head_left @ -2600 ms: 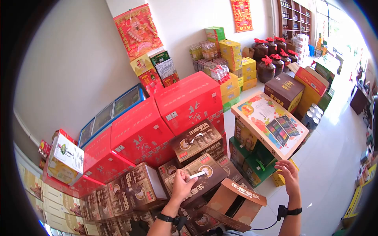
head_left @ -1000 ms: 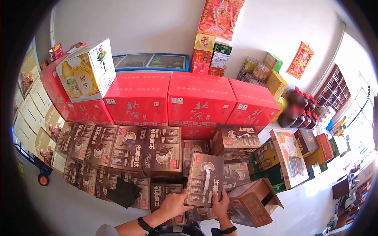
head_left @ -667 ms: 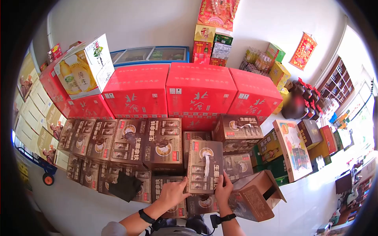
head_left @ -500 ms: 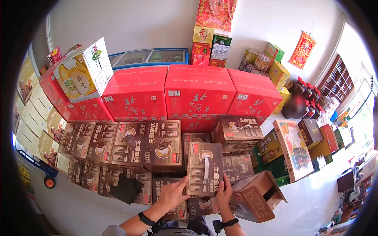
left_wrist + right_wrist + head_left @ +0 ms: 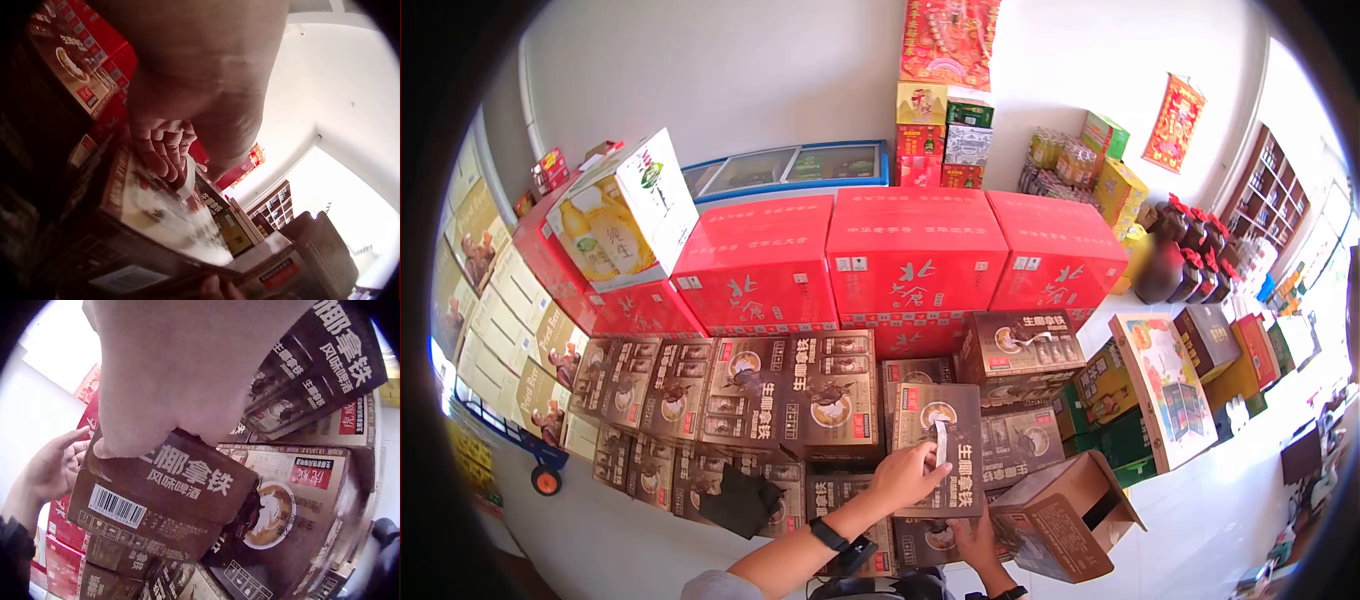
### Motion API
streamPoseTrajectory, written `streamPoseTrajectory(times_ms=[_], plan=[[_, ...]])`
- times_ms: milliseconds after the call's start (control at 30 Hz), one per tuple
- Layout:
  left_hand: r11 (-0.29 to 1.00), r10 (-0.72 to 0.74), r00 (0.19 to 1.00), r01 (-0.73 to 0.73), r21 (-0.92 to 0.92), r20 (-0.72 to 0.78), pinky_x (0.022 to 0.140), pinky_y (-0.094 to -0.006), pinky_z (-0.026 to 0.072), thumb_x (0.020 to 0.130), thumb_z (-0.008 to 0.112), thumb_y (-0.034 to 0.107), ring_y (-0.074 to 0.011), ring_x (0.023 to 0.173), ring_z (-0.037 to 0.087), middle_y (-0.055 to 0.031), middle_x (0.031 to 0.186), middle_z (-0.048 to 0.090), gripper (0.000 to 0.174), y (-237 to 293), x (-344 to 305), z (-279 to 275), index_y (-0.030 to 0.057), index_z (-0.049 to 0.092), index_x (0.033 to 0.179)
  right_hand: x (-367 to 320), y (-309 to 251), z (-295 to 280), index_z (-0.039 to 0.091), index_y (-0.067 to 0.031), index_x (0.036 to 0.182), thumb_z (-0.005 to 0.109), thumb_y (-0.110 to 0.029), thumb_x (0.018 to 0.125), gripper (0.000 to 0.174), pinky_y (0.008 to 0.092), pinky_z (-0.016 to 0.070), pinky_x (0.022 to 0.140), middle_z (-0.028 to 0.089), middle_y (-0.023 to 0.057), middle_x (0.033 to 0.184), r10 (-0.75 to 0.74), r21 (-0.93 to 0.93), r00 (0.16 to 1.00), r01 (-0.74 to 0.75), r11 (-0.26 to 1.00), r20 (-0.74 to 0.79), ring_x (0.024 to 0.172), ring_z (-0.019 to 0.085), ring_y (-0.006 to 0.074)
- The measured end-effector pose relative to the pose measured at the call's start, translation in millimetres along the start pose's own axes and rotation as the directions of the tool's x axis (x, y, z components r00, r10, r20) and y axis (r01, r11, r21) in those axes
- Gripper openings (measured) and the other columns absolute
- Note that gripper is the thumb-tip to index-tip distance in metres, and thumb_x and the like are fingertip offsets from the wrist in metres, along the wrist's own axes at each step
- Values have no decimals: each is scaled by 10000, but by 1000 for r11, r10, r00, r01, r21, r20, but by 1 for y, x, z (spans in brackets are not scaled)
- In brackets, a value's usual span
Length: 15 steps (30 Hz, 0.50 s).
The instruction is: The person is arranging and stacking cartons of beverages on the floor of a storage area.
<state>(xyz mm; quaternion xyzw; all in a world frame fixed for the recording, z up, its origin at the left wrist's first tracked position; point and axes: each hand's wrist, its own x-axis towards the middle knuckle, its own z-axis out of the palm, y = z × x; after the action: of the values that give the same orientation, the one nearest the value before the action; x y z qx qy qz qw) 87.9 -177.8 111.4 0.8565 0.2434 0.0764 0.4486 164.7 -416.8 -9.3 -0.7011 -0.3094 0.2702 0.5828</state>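
Observation:
A brown coffee-beer carton [image 5: 915, 400] with a white strap handle [image 5: 942, 440] on its upper face sits at the front of the stack. My left hand [image 5: 908, 476] lies over this face, its fingers curled round the strap; the left wrist view shows the same curled fingers [image 5: 165, 153]. My right hand [image 5: 978, 545] is at the carton's near right corner. In the right wrist view that hand [image 5: 175, 375] overlaps the end with the barcode [image 5: 117, 506], most of its fingers hidden.
More brown cartons [image 5: 830, 390] are stacked to the left, a dark cloth [image 5: 740, 500] lying on them. An opened, tilted carton [image 5: 1055, 530] stands at the right. Large red boxes [image 5: 915, 235] line the back. A flat picture-printed box [image 5: 1162, 385] leans farther right.
Both hands first held the carton by its sides. My left hand has since moved from its left side up to the strap; my right hand has slid down to the near corner.

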Motion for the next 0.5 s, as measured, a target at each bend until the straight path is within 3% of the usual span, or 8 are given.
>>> streamPoseTrajectory(times_ms=[100,167,233,300,333,400,467,500], plan=[[1000,-6,1000,6,-9,-1,790,-385,616,1044,770,430,-248,857,808,-157,999,831,503,-10,24,24,-29,723,1244,-2,3,0,263,31,1737,819,-54,978,944,387,472,1191,602,202,1552,-44,23,999,44,999,-28,1406,597,265],[984,-71,996,78,-158,51,775,-334,598,1077,755,362,-170,868,785,-119,957,817,420,-12,34,31,-37,725,1203,-4,5,5,232,16,1757,810,-65,987,966,387,482,1177,583,187,1579,-69,65,996,73,995,-59,1402,598,268],[932,-80,991,112,-344,104,756,-311,590,1096,741,322,-138,861,769,-88,944,808,372,-24,42,35,-39,725,1185,-7,47,-3,206,6,1768,773,-160,1030,945,383,456,1202,529,174,1638,56,-3,998,-56,998,18,1460,552,259],[880,-132,972,205,-428,194,728,-282,588,1103,748,309,-120,844,757,-66,961,799,343,-16,49,27,-25,736,1182,-18,77,-11,194,-12,1776,727,-303,1068,933,381,414,1240,470,166,1692,244,109,968,-250,962,63,1518,500,254],[872,-163,960,248,-423,227,729,-284,595,1098,757,314,-123,844,758,-70,968,799,347,-6,52,18,-22,739,1183,-23,84,-12,196,-24,1779,701,-400,1084,938,382,385,1264,438,163,1716,360,247,928,-374,894,101,1547,470,253],[842,-212,943,310,-441,258,752,-287,622,1086,780,341,-130,850,761,-78,971,799,372,-1,56,14,-16,752,1188,-25,84,-3,201,-27,1777,643,-573,1092,982,393,334,1305,383,173,1748,481,493,867,-478,728,130,1590,423,261],[800,-207,944,314,-511,256,748,-274,630,1091,773,347,-132,854,764,-79,981,800,383,-4,54,16,-21,757,1193,-25,82,4,206,-7,1768,582,-725,1076,1065,411,293,1339,337,200,1762,536,710,840,-425,562,78,1617,389,277],[776,-200,943,318,-544,266,743,-268,629,1090,774,346,-129,860,764,-79,990,801,381,-3,49,14,-20,758,1193,-23,90,5,221,7,1753,565,-763,1062,1090,428,303,1337,344,218,1752,557,710,828,-430,558,64,1605,403,301]])
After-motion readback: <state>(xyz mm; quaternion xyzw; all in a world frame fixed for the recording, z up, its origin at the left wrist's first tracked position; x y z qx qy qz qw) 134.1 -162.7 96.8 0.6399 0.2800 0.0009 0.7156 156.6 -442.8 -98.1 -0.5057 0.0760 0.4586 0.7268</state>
